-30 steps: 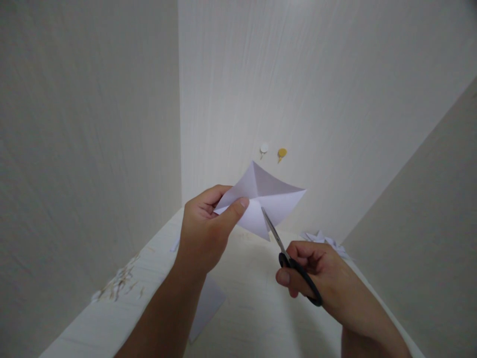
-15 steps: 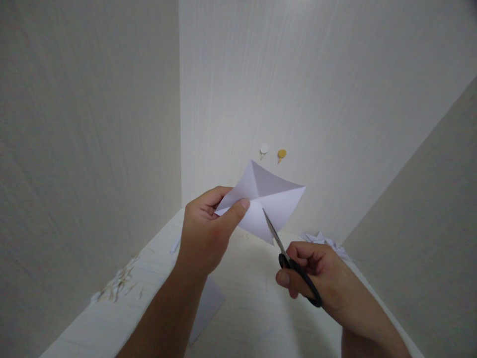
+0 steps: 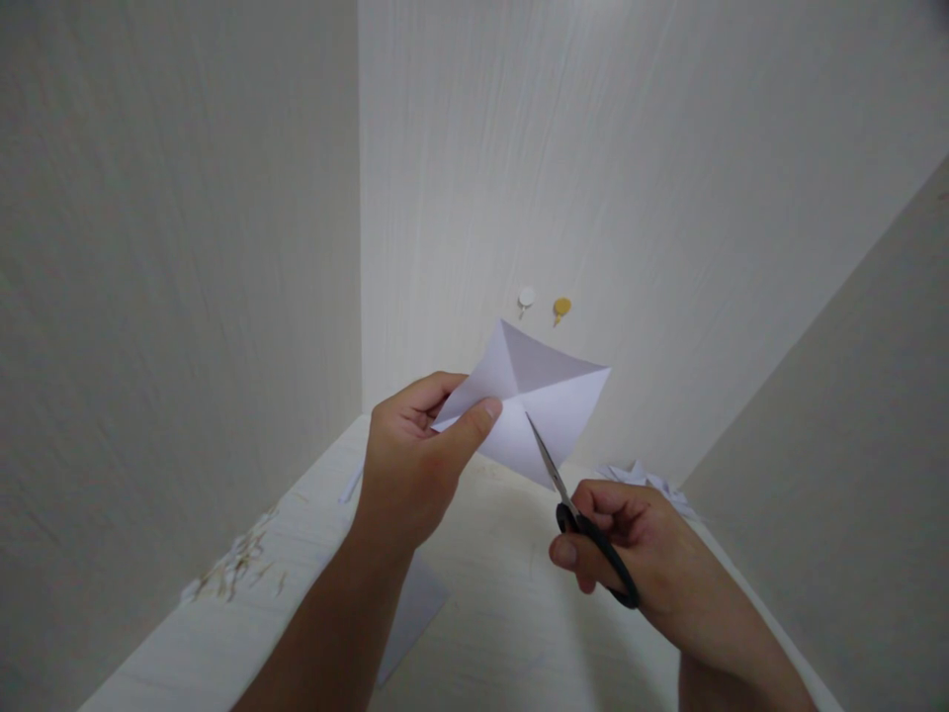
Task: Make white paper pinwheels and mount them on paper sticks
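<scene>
Above the table, my left hand pinches the left corner of a creased square sheet of paper, its thumb lying on top near the middle. Fold lines cross at the centre of the white sheet. My right hand grips a pair of scissors by their black handles, thumb and fingers wrapped round the loops. The metal blades look closed or nearly so and lie along the lower crease, tips close to the centre. Whether the lower blade is under the paper is hidden.
Another white sheet lies on the pale table, partly behind my left forearm. Thin scraps are scattered at the left edge. Crumpled white paper sits at the right. A white hook and a yellow hook are on the back wall.
The sheet and my left hand have shifted very slightly right. The paper's lower corner has moved a little against the blades; the scissors stay almost in place.
</scene>
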### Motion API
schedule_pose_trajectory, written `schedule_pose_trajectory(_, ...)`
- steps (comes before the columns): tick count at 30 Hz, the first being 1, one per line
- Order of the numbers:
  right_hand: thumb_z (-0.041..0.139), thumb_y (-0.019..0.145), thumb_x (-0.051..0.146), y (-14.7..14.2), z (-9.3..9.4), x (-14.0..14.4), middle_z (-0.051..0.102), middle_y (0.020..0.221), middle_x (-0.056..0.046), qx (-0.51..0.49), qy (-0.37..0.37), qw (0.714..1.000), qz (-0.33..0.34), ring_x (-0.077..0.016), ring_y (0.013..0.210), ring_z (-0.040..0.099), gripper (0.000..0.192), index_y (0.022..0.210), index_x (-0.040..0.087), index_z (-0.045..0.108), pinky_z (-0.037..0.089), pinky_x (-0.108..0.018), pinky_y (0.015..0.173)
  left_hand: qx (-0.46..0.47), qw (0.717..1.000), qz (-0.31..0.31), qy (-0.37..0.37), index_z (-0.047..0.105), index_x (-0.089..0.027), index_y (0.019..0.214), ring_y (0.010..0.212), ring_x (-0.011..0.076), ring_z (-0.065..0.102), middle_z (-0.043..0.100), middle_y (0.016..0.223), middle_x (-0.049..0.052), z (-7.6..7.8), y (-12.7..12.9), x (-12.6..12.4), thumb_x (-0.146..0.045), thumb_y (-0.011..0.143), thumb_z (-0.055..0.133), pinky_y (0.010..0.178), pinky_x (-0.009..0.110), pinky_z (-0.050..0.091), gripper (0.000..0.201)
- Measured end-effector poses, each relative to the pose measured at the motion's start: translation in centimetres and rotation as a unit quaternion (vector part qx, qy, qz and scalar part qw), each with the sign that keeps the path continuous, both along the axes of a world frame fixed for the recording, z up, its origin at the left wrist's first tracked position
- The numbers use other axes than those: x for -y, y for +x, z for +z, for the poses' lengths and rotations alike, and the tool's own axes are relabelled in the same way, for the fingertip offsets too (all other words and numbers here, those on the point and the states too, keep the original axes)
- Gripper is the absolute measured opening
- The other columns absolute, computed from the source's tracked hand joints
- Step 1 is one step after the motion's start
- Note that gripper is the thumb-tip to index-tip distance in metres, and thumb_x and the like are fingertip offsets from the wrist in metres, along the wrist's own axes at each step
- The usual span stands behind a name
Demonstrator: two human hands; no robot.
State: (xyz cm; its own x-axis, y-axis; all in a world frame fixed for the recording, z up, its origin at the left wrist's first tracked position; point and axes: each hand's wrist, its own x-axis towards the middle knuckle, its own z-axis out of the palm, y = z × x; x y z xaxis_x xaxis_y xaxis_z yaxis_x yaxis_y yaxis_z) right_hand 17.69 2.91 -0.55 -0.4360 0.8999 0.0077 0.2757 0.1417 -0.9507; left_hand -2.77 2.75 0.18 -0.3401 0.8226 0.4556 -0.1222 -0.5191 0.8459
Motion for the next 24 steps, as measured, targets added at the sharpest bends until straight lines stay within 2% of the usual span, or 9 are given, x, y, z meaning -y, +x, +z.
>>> schedule_pose_trajectory(11, 0.092, 0.065, 0.045, 0.0, 0.0, -0.1, 0.054, 0.054, 0.004, -0.013, -0.020, 1.000, 0.018, -0.0091, 0.052, 0.041, 0.047, 0.061, 0.020, 0.054, 0.031, -0.023, 0.050, 0.011, 1.000, 0.001, 0.003, 0.079, -0.019, 0.083, 0.060, 0.0140, 0.061, 0.073, 0.070, 0.000, 0.1, 0.0, -0.1, -0.028, 0.075, 0.082, 0.053, 0.023, 0.048, 0.013)
schedule_pose_trajectory(16, 0.093, 0.066, 0.047, 0.3, -0.3, -0.2, 0.045, 0.058, 0.007, 0.029, -0.030, 0.999, 0.033, -0.0087, 0.055, 0.036, 0.050, 0.064, 0.020, 0.051, 0.026, -0.024, 0.051, 0.041, 0.999, 0.006, 0.003, 0.078, -0.018, 0.082, 0.057, 0.0120, 0.057, 0.070, 0.068, -0.002, -0.1, -0.8, -0.6, -0.029, 0.073, 0.085, 0.052, 0.022, 0.045, 0.016)
schedule_pose_trajectory(19, 0.093, 0.066, 0.047, 0.6, -0.4, -0.3, 0.041, 0.059, 0.008, 0.069, -0.033, 0.997, 0.030, -0.0087, 0.056, 0.033, 0.050, 0.065, 0.020, 0.052, 0.024, -0.024, 0.050, 0.049, 0.999, 0.013, 0.005, 0.078, -0.018, 0.085, 0.061, 0.0138, 0.060, 0.071, 0.073, 0.000, -0.6, -1.6, -1.6, -0.029, 0.071, 0.086, 0.055, 0.024, 0.048, 0.019)
schedule_pose_trajectory(21, 0.095, 0.064, 0.046, 0.9, -0.2, -0.5, 0.042, 0.059, 0.007, 0.075, -0.020, 0.997, 0.021, -0.0089, 0.056, 0.034, 0.049, 0.065, 0.019, 0.053, 0.025, -0.023, 0.050, 0.042, 0.999, 0.013, 0.003, 0.079, -0.018, 0.087, 0.065, 0.0153, 0.062, 0.073, 0.077, 0.001, -0.9, -2.0, -2.3, -0.029, 0.070, 0.085, 0.059, 0.026, 0.051, 0.021)
schedule_pose_trajectory(24, 0.095, 0.063, 0.047, 1.3, 0.0, -0.8, 0.049, 0.061, 0.005, 0.017, 0.033, 0.999, -0.018, -0.0095, 0.056, 0.041, 0.046, 0.066, 0.019, 0.058, 0.032, -0.023, 0.050, 0.013, 1.000, 0.001, -0.015, 0.079, -0.018, 0.086, 0.064, 0.0145, 0.060, 0.070, 0.074, 0.000, -1.2, -2.1, -3.0, -0.029, 0.072, 0.083, 0.059, 0.025, 0.049, 0.018)
